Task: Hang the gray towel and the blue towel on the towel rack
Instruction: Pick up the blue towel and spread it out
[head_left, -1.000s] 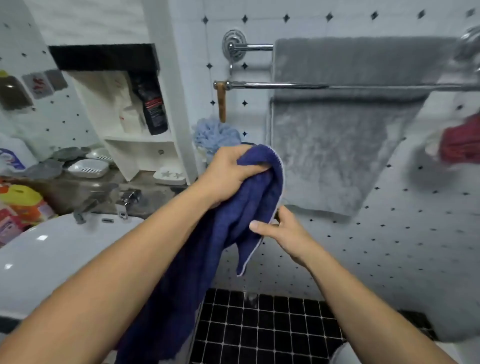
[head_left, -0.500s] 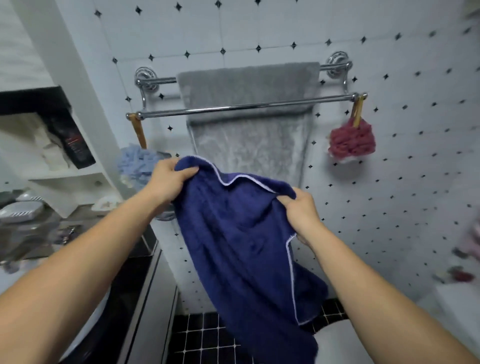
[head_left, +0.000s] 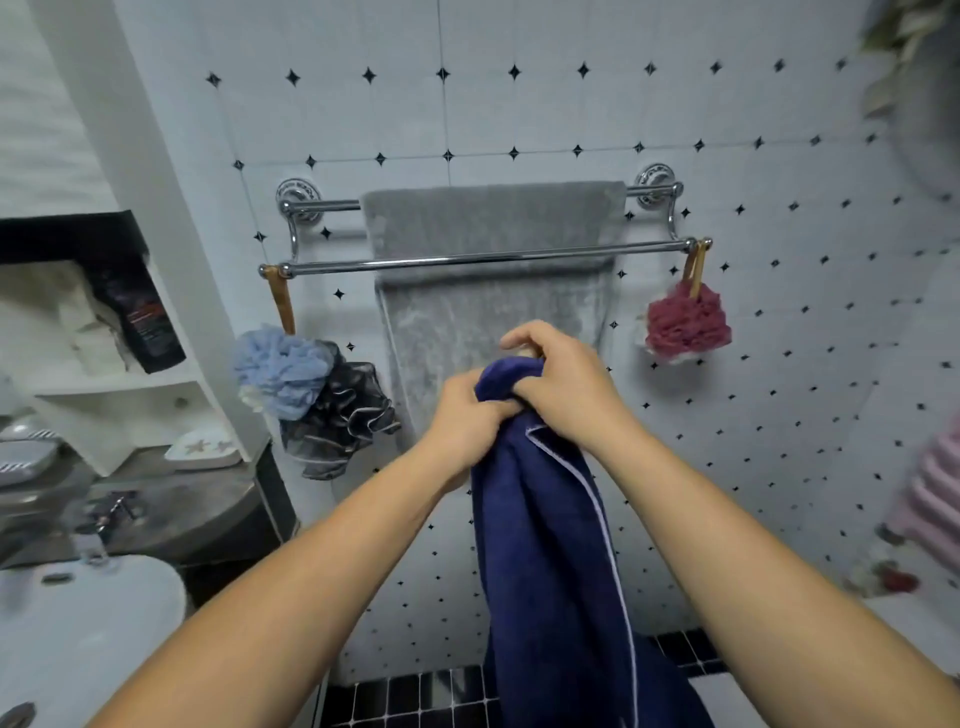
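The gray towel (head_left: 493, 228) hangs over the rear bar of the chrome towel rack (head_left: 332, 267) on the tiled wall. The rack's front bar is bare. Below it, my left hand (head_left: 467, 421) and my right hand (head_left: 561, 379) are pressed together, both shut on the bunched top of the blue towel (head_left: 550, 545). The blue towel hangs straight down from my hands in a narrow fold, its white-piped edge facing me, in front of the gray towel's lower part.
A light blue and a dark bath sponge (head_left: 306, 384) hang from the rack's left end, a red one (head_left: 685, 322) from its right end. At the left are a white shelf unit (head_left: 119, 384), a counter with soap dishes (head_left: 205, 449) and a sink (head_left: 78, 634).
My hands have come together, gathering the spread blue towel into a narrow bunch. The view has shifted so the rack sits centred above my hands.
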